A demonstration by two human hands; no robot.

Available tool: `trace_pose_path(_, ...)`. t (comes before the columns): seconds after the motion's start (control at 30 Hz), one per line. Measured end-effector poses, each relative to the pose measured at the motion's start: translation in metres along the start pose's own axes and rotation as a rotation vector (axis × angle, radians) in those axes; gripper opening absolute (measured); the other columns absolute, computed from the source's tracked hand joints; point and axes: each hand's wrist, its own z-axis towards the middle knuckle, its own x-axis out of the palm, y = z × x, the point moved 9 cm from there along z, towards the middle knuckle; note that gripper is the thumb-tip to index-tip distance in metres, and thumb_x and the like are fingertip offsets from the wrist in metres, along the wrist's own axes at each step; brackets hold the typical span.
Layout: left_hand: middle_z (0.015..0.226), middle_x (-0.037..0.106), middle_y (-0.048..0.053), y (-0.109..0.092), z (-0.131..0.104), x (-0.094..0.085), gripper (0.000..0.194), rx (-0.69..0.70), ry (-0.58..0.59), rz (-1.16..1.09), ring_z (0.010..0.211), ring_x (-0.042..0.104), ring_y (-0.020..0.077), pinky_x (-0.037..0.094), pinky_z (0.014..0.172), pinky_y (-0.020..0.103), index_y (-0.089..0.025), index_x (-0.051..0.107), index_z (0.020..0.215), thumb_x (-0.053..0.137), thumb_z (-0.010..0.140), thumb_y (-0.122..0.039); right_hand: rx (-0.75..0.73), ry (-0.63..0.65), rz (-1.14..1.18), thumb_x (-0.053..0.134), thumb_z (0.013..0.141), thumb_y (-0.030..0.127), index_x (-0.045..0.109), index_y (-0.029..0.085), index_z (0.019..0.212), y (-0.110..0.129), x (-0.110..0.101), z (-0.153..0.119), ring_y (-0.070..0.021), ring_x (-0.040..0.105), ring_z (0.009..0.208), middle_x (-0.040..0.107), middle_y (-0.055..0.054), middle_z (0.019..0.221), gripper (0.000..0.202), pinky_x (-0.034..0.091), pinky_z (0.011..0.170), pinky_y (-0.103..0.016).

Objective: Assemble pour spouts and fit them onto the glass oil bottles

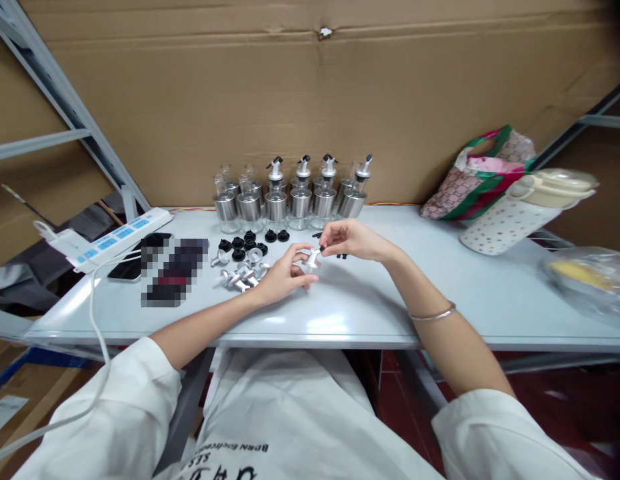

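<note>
My left hand (286, 275) grips a silver pour spout (313, 260) by its round base, above the front part of the table. At the tip of that spout, my right hand (346, 239) pinches a small black cap (321, 249). Left of my hands lies a pile of loose silver spouts (240, 275). Behind the pile sit several black stoppers (239, 254). A few little black pieces (342, 256) lie under and beside my right hand.
Glass bottles with steel sleeves (276, 203) stand in rows at the back, several topped with spouts. At left are a power strip (125, 235) and a phone (127, 268). A dotted tumbler (510, 223), a patterned bag (470, 179) and a plastic-wrapped bowl (585, 277) occupy the right.
</note>
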Motion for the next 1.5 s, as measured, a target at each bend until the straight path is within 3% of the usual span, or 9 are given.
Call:
trace_pose_path(0.57, 0.109, 0.060, 0.006, 0.000, 0.000, 0.000, 0.054, 0.004, 0.007, 0.011, 0.062, 0.062, 0.0075, 0.047, 0.066, 0.024, -0.024, 0.038, 0.118, 0.071, 0.076, -0.029, -0.001, 0.046, 0.012, 0.082, 0.054, 0.037, 0.060, 0.016, 0.067, -0.010, 0.003, 0.002, -0.0137, 0.062, 0.065, 0.068, 0.000, 0.068, 0.033, 0.046, 0.065, -0.029)
trace_pose_path(0.93, 0.107, 0.063, 0.006, -0.002, -0.001, 0.003, 0.057, 0.005, 0.023, 0.014, 0.061, 0.062, 0.0071, 0.048, 0.067, 0.024, -0.023, 0.042, 0.119, 0.074, 0.074, -0.034, 0.001, 0.053, 0.003, 0.083, 0.053, 0.033, 0.065, 0.015, 0.063, -0.010, 0.001, 0.001, -0.0126, 0.058, 0.062, 0.068, -0.001, 0.065, 0.028, 0.042, 0.062, -0.028)
trace_pose_path(1.17, 0.115, 0.063, 0.010, -0.002, -0.002, -0.001, 0.057, 0.023, 0.008, 0.089, 0.061, 0.062, 0.0073, 0.049, 0.069, 0.025, -0.021, 0.047, 0.125, 0.073, 0.075, -0.030, 0.011, 0.058, -0.013, 0.084, 0.052, 0.034, 0.067, 0.015, 0.060, -0.011, -0.001, 0.000, -0.0124, 0.055, 0.060, 0.067, -0.001, 0.062, 0.028, 0.042, 0.062, -0.028)
trace_pose_path(1.5, 0.123, 0.061, 0.006, -0.010, -0.002, -0.005, 0.059, 0.089, 0.046, 0.170, 0.066, 0.063, 0.0079, 0.050, 0.076, 0.026, -0.024, 0.052, 0.133, 0.070, 0.076, -0.027, 0.037, 0.098, 0.024, 0.084, 0.052, 0.032, 0.070, 0.016, 0.059, -0.009, 0.003, -0.002, -0.0134, 0.059, 0.063, 0.070, -0.002, 0.064, 0.023, 0.043, 0.064, -0.029)
